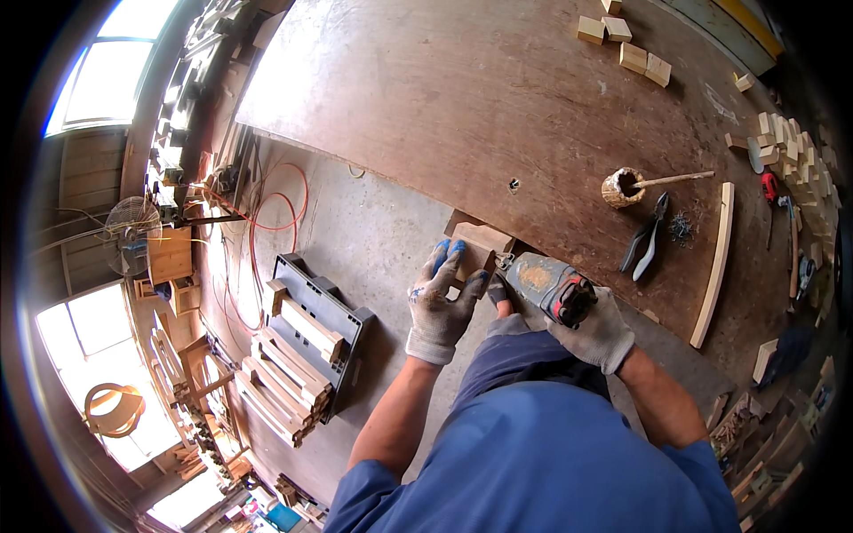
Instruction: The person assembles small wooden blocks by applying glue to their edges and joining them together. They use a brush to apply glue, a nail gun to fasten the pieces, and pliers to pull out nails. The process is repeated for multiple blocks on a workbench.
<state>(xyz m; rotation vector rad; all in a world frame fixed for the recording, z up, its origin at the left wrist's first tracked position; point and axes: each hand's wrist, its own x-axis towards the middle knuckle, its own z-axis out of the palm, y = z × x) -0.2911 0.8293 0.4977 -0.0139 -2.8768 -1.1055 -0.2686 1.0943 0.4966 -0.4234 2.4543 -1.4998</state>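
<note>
My left hand (442,306), in a whitish knit glove with blue-marked fingertips, holds a pale wooden piece (482,236) at the near edge of the workbench (400,98). Its fingers reach over the wood, with the thumb on the near side. A gloved right hand (597,333), mine, is wrapped round the back of a handheld power tool (537,277). The tool has a grey, sawdust-covered body with a red and black end. Its metal front meets the wood or lies very close to it; the exact contact is too small to tell.
On the bench lie pliers (646,238), small nails or screws (681,228), a crusted pot (620,188) with a stick, a curved wooden strip (714,266) and several blocks (633,57). At left, a dark crate (342,311) holds wooden parts. An orange hose (286,195) crosses the floor.
</note>
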